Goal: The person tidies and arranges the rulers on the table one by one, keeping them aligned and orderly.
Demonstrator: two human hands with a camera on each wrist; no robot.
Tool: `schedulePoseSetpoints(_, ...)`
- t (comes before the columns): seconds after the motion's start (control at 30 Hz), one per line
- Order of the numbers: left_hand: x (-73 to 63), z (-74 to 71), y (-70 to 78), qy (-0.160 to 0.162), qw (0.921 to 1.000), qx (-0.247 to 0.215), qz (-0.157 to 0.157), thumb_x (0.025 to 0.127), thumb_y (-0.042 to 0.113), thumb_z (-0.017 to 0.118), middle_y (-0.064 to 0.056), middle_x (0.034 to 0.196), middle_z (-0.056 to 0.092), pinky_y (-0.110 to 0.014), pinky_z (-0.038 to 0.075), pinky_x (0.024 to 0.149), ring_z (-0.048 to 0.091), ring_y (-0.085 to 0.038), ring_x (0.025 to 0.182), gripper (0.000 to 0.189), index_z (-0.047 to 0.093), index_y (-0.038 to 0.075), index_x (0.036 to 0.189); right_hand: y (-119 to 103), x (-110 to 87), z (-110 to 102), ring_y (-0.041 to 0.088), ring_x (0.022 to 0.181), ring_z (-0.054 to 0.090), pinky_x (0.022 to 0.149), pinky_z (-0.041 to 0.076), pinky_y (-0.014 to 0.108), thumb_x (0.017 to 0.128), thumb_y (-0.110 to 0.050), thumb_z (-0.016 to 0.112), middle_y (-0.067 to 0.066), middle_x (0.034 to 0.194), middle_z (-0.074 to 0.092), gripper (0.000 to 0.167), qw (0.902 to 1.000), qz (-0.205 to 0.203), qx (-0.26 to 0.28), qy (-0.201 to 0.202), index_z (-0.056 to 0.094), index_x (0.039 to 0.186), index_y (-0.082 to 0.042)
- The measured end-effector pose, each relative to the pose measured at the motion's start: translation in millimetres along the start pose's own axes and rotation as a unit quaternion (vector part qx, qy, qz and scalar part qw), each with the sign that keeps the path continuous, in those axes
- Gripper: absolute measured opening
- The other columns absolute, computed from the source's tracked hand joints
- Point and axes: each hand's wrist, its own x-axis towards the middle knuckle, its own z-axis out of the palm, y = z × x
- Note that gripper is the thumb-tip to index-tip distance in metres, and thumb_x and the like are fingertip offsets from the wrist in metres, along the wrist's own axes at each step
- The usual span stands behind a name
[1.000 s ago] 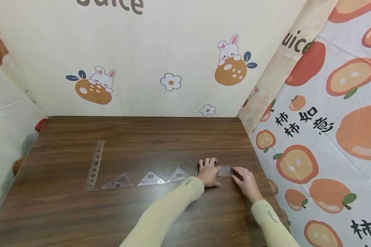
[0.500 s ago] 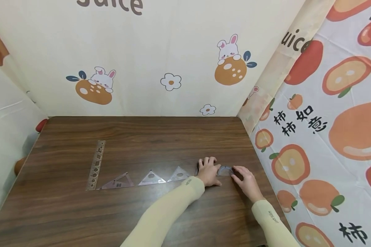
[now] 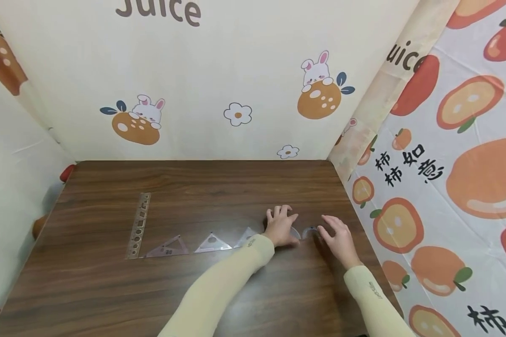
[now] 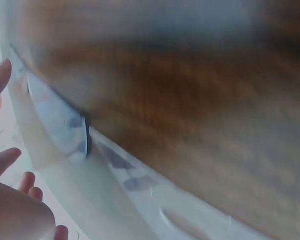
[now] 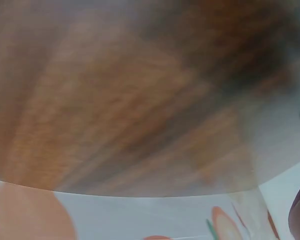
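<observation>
My left hand [image 3: 280, 227] hovers low over the table with its fingers spread. Beneath its edge shows a clear protractor [image 3: 295, 232], partly covered by the hand. A second protractor [image 3: 308, 231] lies between the two hands, its right side behind my right hand [image 3: 338, 239], whose thumb and fingers are apart and grip nothing. To the left, a set square [image 3: 246, 235] is partly covered by my left sleeve. In the left wrist view, my left hand [image 4: 20, 207] stands apart from a protractor [image 4: 57, 117] and a set square [image 4: 140, 182].
Further left in the row lie a clear set square [image 3: 212, 243] and a purplish set square [image 3: 169, 248]. A clear stencil ruler [image 3: 138, 225] stands lengthwise at the row's left end. Printed cloths hang behind and beside the wooden table [image 3: 219, 187].
Both hands have come off the right-hand protractor. The left has shifted up and away, showing more of the protractor beneath it; the right has drawn slightly right and spread its fingers.
</observation>
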Motion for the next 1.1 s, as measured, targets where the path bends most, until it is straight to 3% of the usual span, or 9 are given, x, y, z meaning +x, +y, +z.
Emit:
schedulePoseSetpoints(0.3, 5.7, -27.1, -24.2, 0.024, 0.9995, -0.009, -0.021, 0.072, 0.049, 0.091, -0.007, 0.154, 0.041, -0.061, 0.020, 0.117, 0.034, -0.029, 0.141, 0.091, 0.054, 0.019, 0.150, -9.8, 30.2, 9.5, 0.043, 0.121, 0.061, 0.106, 0.039, 0.060, 0.092, -0.008, 0.076, 0.023, 0.126, 0.069, 0.036, 0.9998, 0.007, 0.020, -0.001, 0.070, 0.125, 0.003)
schedulePoseSetpoints(0.53, 4.3, -50.1, -52.8, 0.051, 0.9972, -0.017, -0.052, 0.075, 0.049, 0.090, -0.010, 0.155, 0.040, -0.061, 0.017, 0.119, 0.032, -0.032, 0.143, 0.090, 0.052, 0.019, 0.152, -26.2, 55.1, 16.2, 0.043, 0.124, 0.059, 0.107, 0.037, 0.060, 0.094, -0.013, 0.073, 0.022, 0.130, 0.068, 0.036, 0.9998, -0.002, 0.013, -0.017, 0.069, 0.128, 0.000)
schedulePoseSetpoints(0.8, -4.8, -76.4, -87.8, 0.083, 0.9921, -0.040, -0.085, 0.078, 0.041, 0.090, -0.015, 0.157, 0.039, -0.066, 0.012, 0.121, 0.029, -0.038, 0.145, 0.086, 0.052, 0.014, 0.151, -41.1, 79.1, 25.0, 0.041, 0.127, 0.057, 0.108, 0.036, 0.059, 0.099, -0.020, 0.069, 0.022, 0.136, 0.065, 0.039, 0.9995, 0.010, 0.000, -0.030, 0.066, 0.134, -0.002)
schedulePoseSetpoints(1.1, -21.7, -107.0, -124.6, 0.121, 0.9849, -0.014, -0.123, 0.081, 0.046, 0.086, -0.015, 0.160, 0.039, -0.067, 0.010, 0.123, 0.030, -0.038, 0.147, 0.085, 0.051, 0.013, 0.152, -57.6, 95.7, 23.7, 0.042, 0.134, 0.052, 0.116, 0.031, 0.060, 0.102, -0.025, 0.064, 0.023, 0.142, 0.060, 0.043, 0.9975, 0.034, -0.019, -0.059, 0.062, 0.139, -0.003)
